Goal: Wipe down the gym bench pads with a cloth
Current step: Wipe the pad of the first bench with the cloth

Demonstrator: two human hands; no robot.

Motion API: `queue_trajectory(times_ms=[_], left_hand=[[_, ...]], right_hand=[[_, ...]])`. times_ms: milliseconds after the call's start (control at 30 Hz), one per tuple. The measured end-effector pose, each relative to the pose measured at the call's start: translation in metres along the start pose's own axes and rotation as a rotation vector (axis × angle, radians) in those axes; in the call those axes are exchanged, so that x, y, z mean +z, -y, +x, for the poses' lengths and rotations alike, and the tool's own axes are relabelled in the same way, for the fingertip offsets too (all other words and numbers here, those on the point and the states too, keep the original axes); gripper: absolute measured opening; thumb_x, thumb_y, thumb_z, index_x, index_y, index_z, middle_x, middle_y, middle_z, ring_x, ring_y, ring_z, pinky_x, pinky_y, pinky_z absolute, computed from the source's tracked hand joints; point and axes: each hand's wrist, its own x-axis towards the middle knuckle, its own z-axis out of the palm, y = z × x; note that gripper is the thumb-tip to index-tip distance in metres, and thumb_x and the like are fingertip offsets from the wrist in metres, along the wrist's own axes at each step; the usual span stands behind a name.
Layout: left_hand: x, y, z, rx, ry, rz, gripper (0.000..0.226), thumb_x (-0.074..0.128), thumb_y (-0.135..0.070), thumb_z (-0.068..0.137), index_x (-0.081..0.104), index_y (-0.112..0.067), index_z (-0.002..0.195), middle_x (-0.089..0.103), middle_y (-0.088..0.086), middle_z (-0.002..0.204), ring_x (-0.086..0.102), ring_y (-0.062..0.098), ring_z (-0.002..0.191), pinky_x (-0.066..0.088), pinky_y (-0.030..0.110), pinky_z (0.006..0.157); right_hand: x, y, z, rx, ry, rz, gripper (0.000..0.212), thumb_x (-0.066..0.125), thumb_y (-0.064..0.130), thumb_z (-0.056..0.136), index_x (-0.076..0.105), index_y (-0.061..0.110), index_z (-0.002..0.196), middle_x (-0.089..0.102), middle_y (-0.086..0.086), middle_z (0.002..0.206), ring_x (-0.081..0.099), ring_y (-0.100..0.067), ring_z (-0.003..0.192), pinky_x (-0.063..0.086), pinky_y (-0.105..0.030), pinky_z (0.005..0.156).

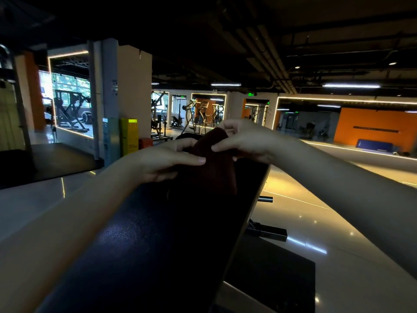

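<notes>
The left hand (167, 161) and right hand (246, 141) both pinch the dark cloth (212, 170) above the far end of the surface (158, 233), and it looks best folded flat before pressing down.

yellow kiosk (129, 136), orange wall (374, 126), weight machines (198, 116)

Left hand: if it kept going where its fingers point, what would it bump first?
The dark red cloth; the left hand holds it now. Just beyond is probably the right hand, though depth is unclear.

Dim gym: glossy floor (338, 222), orange wall (372, 125), lit mirrors (70, 98), dark ceiling (225, 30).
</notes>
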Motion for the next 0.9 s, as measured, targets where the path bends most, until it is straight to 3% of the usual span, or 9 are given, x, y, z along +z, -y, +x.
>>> queue_trajectory(times_ms=[100,233,333,467,567,633,733,800,900], left_hand=[[-0.011,-0.001,-0.001,0.004,-0.014,0.115,0.062,0.082,-0.030,0.069,0.060,-0.011,0.125,0.066,0.013,0.121,0.062,0.032,0.114,0.043,0.056,0.103],[-0.024,-0.004,-0.007,-0.034,-0.016,0.163,0.073,0.085,-0.042,0.060,0.063,-0.011,0.122,0.068,0.013,0.118,0.063,0.031,0.112,0.045,0.053,0.102],[-0.030,-0.009,-0.012,-0.125,0.082,0.091,0.067,0.087,-0.027,0.064,0.063,-0.009,0.123,0.069,0.009,0.117,0.066,0.023,0.108,0.052,0.036,0.096],[-0.028,-0.008,-0.015,-0.127,0.102,0.028,0.064,0.088,-0.020,0.063,0.063,-0.016,0.122,0.070,0.003,0.116,0.065,0.019,0.111,0.051,0.031,0.093],[-0.020,-0.012,-0.014,-0.103,0.132,-0.085,0.068,0.093,-0.024,0.049,0.067,-0.018,0.111,0.073,0.002,0.108,0.069,0.015,0.100,0.057,0.025,0.078],[-0.014,-0.015,-0.011,-0.092,0.132,-0.193,0.060,0.088,-0.018,0.050,0.067,-0.014,0.106,0.075,0.004,0.100,0.071,0.015,0.094,0.058,0.024,0.070],[-0.006,-0.016,0.000,-0.072,0.125,-0.310,0.073,0.092,-0.012,0.050,0.064,-0.007,0.117,0.069,0.013,0.116,0.067,0.023,0.107,0.059,0.035,0.077],[0.001,-0.019,0.007,-0.067,0.085,-0.303,0.068,0.080,-0.007,0.064,0.056,-0.002,0.127,0.064,0.017,0.123,0.065,0.025,0.111,0.058,0.039,0.083],[0.013,-0.024,0.018,-0.054,0.054,-0.303,0.057,0.068,-0.001,0.069,0.056,-0.003,0.125,0.065,0.015,0.118,0.068,0.022,0.102,0.060,0.034,0.073]], right_hand=[[-0.007,0.012,0.003,0.000,-0.020,-0.037,0.032,0.076,-0.001,0.075,0.065,0.014,0.100,0.067,-0.012,0.111,0.065,-0.028,0.102,0.057,-0.038,0.084],[-0.014,0.019,0.002,0.015,0.024,-0.177,0.027,0.078,0.007,0.075,0.068,0.018,0.097,0.067,-0.006,0.109,0.064,-0.025,0.103,0.055,-0.043,0.091],[-0.017,0.021,0.002,0.083,0.099,-0.310,0.026,0.076,0.014,0.079,0.070,0.007,0.102,0.068,-0.004,0.102,0.065,-0.024,0.101,0.055,-0.039,0.089],[-0.020,0.023,-0.005,0.134,0.173,-0.354,0.017,0.070,0.018,0.084,0.068,0.004,0.094,0.068,-0.006,0.090,0.064,-0.019,0.084,0.051,-0.025,0.067],[-0.026,0.019,-0.012,0.172,0.186,-0.265,0.016,0.067,0.017,0.086,0.066,0.008,0.099,0.068,-0.007,0.097,0.064,-0.018,0.090,0.052,-0.025,0.070],[-0.031,0.014,-0.018,0.185,0.156,-0.216,0.018,0.068,0.016,0.085,0.064,0.006,0.100,0.067,-0.007,0.096,0.064,-0.018,0.088,0.051,-0.025,0.067],[-0.039,0.007,-0.026,0.169,0.046,-0.181,0.030,0.070,0.012,0.083,0.062,-0.001,0.110,0.067,-0.009,0.097,0.066,-0.020,0.089,0.054,-0.030,0.073],[-0.045,0.000,-0.029,0.169,-0.037,-0.159,0.036,0.073,0.013,0.081,0.062,0.001,0.113,0.068,-0.009,0.102,0.066,-0.022,0.094,0.055,-0.036,0.083],[-0.053,-0.011,-0.031,0.172,-0.093,-0.114,0.022,0.075,0.014,0.080,0.065,0.008,0.099,0.068,-0.010,0.102,0.065,-0.025,0.099,0.053,-0.039,0.086]])
